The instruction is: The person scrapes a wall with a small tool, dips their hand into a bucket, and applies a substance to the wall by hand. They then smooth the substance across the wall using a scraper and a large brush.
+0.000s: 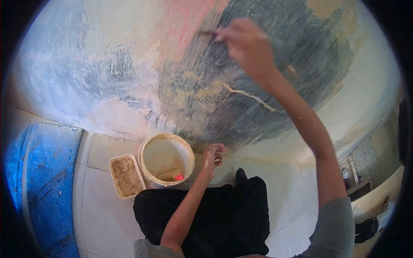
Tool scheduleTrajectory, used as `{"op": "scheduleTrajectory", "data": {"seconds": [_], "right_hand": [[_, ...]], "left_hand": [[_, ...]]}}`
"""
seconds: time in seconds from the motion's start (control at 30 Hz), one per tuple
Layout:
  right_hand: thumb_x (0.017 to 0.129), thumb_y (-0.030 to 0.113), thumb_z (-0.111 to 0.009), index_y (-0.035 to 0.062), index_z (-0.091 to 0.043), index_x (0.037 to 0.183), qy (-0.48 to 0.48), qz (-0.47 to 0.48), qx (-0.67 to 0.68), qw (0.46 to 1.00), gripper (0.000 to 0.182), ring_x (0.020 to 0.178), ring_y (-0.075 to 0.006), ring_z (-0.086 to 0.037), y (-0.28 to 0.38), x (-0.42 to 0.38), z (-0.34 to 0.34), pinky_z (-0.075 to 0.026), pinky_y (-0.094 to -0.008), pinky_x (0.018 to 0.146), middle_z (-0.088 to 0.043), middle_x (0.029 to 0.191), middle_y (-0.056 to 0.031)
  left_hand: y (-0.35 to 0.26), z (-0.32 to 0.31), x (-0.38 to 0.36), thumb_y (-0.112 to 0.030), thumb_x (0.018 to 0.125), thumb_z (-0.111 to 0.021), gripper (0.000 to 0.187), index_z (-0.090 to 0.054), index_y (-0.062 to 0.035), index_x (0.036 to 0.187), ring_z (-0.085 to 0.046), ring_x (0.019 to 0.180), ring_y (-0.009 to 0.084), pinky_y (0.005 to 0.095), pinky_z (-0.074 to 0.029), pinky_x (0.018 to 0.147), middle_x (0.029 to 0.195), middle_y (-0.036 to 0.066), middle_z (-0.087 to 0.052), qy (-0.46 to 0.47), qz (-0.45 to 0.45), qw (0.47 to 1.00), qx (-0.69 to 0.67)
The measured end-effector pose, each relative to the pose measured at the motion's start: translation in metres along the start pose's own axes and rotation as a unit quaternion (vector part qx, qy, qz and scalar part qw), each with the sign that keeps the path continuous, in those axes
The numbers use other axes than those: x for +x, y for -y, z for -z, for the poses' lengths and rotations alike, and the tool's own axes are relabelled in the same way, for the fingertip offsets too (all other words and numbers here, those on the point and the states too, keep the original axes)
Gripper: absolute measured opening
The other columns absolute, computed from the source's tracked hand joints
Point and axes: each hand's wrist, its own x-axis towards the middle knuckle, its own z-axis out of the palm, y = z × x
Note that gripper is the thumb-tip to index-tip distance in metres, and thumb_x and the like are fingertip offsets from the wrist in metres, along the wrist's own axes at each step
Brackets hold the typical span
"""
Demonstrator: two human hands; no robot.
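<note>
Nearest the camera: the person's lap in black trousers [215, 215], seated or crouched on a pale tiled floor [99, 206], with grey sleeves at the bottom edge of the view.

Left hand [213, 155]: lowered in front of the knees, just right of the bucket, fingers curled loosely inward. Whether it holds anything cannot be told; it touches neither bucket nor wall as far as can be seen.

Bucket [146, 165]: round, cream-coloured, smeared with filler, standing on the floor just ahead of the left knee. Inside, at the bottom, lies a tool with a red handle end [178, 176], partly sunk in pale paste.

Tray [126, 176]: small, rectangular, white-rimmed, touching or just beside the bucket on its left, filled with coarse tan material.

Blue painted surface [43, 180]: at the far left, scuffed, well apart from the hands.

Wall [129, 64]: directly ahead, patchy, with white, pink and dark grey-blue scraped areas and a ragged cream crack line [249, 95] through the dark patch.

Right hand [245, 43]: raised high with the arm extended across the dark patch, fingers pinched around a thin scraping tool [206, 32] whose tip meets the wall at the border of pink and dark areas. The forearm hides part of the wall behind it.

Far right: a doorway edge with dim objects, too small to identify.
</note>
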Motion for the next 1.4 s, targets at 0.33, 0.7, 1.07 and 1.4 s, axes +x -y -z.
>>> {"op": "scheduleTrajectory", "data": {"seconds": [0.33,0.7,1.07,1.4], "right_hand": [[0.065,0.001,-0.053,0.0064,-0.061,0.082,-0.008,0.064,-0.041,0.997,0.019,0.082,-0.022,-0.056,-0.014,0.032,-0.032,-0.044,-0.0331,0.074,-0.055,0.078,-0.0069],[0.063,0.003,-0.053,0.0128,-0.059,0.083,0.046,0.251,0.004,0.967,0.022,0.07,-0.0225,-0.052,0.004,0.006,-0.051,-0.04,-0.0377,0.07,-0.053,0.076,-0.0035],[0.065,0.0,-0.054,0.0128,-0.059,0.084,0.04,0.264,-0.055,0.962,0.024,0.084,-0.0233,-0.057,-0.019,0.035,-0.03,-0.044,-0.0412,0.075,-0.057,0.084,-0.002],[0.063,-0.003,-0.053,0.0185,-0.062,0.085,0.042,0.07,-0.074,0.994,0.032,0.079,-0.0209,-0.058,-0.027,0.058,-0.005,-0.048,-0.0337,0.061,-0.057,0.084,-0.0023]], "left_hand": [[0.002,0.004,-0.001,-0.032,0.085,-0.044,0.031,-0.051,-0.0078,0.102,-0.045,0.056,0.0115,0.0268,-0.036,0.053,0.086,0.004,-0.052,-0.013,-0.004,1.0,-0.028],[-0.004,0.006,0.0,-0.03,0.084,-0.043,0.028,-0.052,-0.0089,0.099,-0.045,0.056,0.0113,0.0272,-0.035,0.052,0.084,0.003,-0.052,-0.026,-0.017,0.999,-0.044],[0.007,0.005,0.001,-0.024,0.082,-0.04,0.026,-0.054,-0.0076,0.096,-0.044,0.051,0.0104,0.0257,-0.035,0.049,0.083,0.004,-0.053,-0.064,0.01,0.997,-0.044],[0.005,0.006,-0.004,-0.029,0.084,-0.041,0.027,-0.053,-0.008,0.096,-0.044,0.054,0.0105,0.0253,-0.036,0.051,0.081,0.002,-0.051,-0.05,-0.002,0.997,-0.06]]}}
